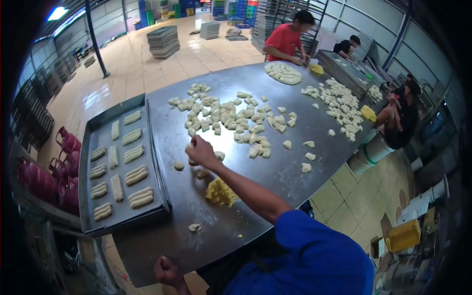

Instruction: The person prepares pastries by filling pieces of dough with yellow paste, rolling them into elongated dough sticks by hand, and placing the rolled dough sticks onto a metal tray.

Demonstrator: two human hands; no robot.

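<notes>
My right hand [200, 151] reaches across the steel table [162, 105], fingers pinched on a pale dough piece [189, 148]. Beyond it spreads a scatter of cut dough pieces [223, 114]. Close to this hand lie a few single pieces, one being a dough piece [179, 166], and a crumpled yellow mass [221, 191] is just under my forearm. My left hand [168, 271] hangs by the table's near edge with its fingers curled; whether anything is inside is hidden. On the left, a metal tray [124, 173] carries several ridged dough strips [118, 188] in rows.
A second dough heap [340, 105] and a round, scored dough slab [282, 73] lie farther along the table. A co-worker in red [285, 42] stands at its far end; others sit at right. Gas cylinders [69, 162] stand left, stacked trays [163, 42] on the floor behind.
</notes>
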